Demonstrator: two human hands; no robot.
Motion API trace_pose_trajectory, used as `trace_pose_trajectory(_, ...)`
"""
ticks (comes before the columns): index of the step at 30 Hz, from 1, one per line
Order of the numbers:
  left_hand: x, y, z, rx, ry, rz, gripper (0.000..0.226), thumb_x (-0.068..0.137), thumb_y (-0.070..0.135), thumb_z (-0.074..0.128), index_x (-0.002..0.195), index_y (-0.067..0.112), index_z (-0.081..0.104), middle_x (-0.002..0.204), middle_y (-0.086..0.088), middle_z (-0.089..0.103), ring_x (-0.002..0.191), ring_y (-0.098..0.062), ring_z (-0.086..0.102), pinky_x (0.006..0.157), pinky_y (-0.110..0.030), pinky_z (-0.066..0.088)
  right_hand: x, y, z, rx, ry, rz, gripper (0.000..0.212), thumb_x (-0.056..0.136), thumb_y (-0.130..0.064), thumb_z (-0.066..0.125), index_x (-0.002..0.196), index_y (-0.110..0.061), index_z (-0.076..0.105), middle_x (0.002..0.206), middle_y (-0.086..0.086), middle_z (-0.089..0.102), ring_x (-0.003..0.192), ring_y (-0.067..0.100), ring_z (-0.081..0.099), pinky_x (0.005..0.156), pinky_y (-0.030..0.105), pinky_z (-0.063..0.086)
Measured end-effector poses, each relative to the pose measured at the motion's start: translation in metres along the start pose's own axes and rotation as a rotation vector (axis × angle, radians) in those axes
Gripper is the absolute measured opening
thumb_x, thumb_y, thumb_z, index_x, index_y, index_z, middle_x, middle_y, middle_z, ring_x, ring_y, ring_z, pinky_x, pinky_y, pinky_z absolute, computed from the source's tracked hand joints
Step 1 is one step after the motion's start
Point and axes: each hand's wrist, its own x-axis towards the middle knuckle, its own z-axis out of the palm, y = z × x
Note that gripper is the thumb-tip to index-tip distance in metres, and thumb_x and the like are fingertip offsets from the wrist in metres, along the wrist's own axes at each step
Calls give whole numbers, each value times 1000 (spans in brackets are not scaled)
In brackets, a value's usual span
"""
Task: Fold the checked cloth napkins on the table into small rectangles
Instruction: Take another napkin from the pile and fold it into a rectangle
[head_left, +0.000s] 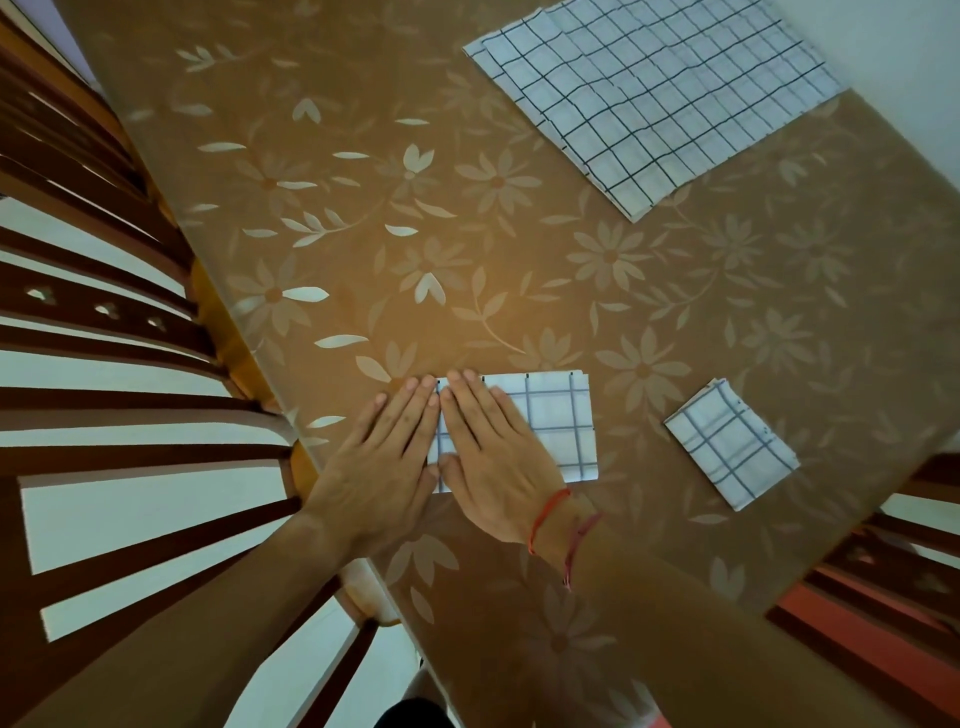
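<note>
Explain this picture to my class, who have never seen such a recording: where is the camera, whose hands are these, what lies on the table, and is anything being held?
There is no machine here. A person wears one wide-angle camera on the head, so you look down at their own two hands. The left hand and the right hand lie flat, side by side, fingers straight. The right hand presses on a half-folded checked napkin; the left hand lies at that napkin's left edge. Nothing is held; the fingers only press. To the right lies a small folded napkin, a finished rectangle. At the far side of the brown flowered table lies a pile of larger checked napkins, not yet folded small. A wooden chair stands at the left.
</note>
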Motion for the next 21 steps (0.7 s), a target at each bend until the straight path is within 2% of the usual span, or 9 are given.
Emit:
trace_pose_trajectory(4, 0, -1, -1, 3, 5, 12, 64, 102, 40, 15, 151, -2, 21, 159, -20, 17, 148, -31, 14, 118, -50, 20, -3, 9, -2, 18, -14, 35, 67, 100, -44, 27, 152, -3, 20, 161, 16, 10, 150, 26, 3, 121, 45, 12)
trace_pose_trajectory(7, -1, 0, -4, 3, 5, 21, 65, 101, 40, 19, 150, -2, 23, 158, -20, 19, 148, -31, 16, 118, -48, 19, -20, 37, -8, -15, -43, 82, 74, 99, -52, 24, 153, -3, 13, 161, 14, 6, 150, 23, 1, 122, 43, 10)
trace_pose_trajectory(11, 0, 0, -7, 4, -14, 14, 65, 101, 41, 21, 151, -1, 22, 159, -19, 18, 148, -31, 15, 118, -47, 17, -49, 80, -18, -73, -96, 152, 74, 100, -53, 18, 153, -2, 8, 161, 14, 6, 150, 23, 1, 120, 44, 15)
trace_pose_trajectory(16, 0, -2, -10, 7, -37, 16, 69, 100, 46, 17, 151, -1, 22, 159, -18, 17, 149, -29, 13, 118, -47, 17, -51, 82, -20, -56, -110, 163, 74, 100, -52, 20, 153, -2, 11, 161, 14, 8, 150, 23, 2, 120, 44, 15)
trace_pose_trajectory(18, 0, -3, -10, 7, -52, 16, 71, 99, 48, 20, 151, 0, 21, 160, -17, 16, 149, -28, 11, 119, -47, 17, -50, 81, -22, -38, -88, 167, 74, 98, -53, 25, 152, -2, 16, 160, 14, 14, 149, 24, 8, 120, 44, 17)
trace_pose_trajectory(21, 0, -3, -11, 10, -61, 8, 72, 99, 49, 24, 152, 0, 20, 160, -17, 15, 149, -28, 9, 119, -46, 17, -43, 82, -35, 5, -24, 165, 74, 91, -53, 39, 147, -5, 34, 152, 14, 35, 141, 28, 31, 113, 44, 32)
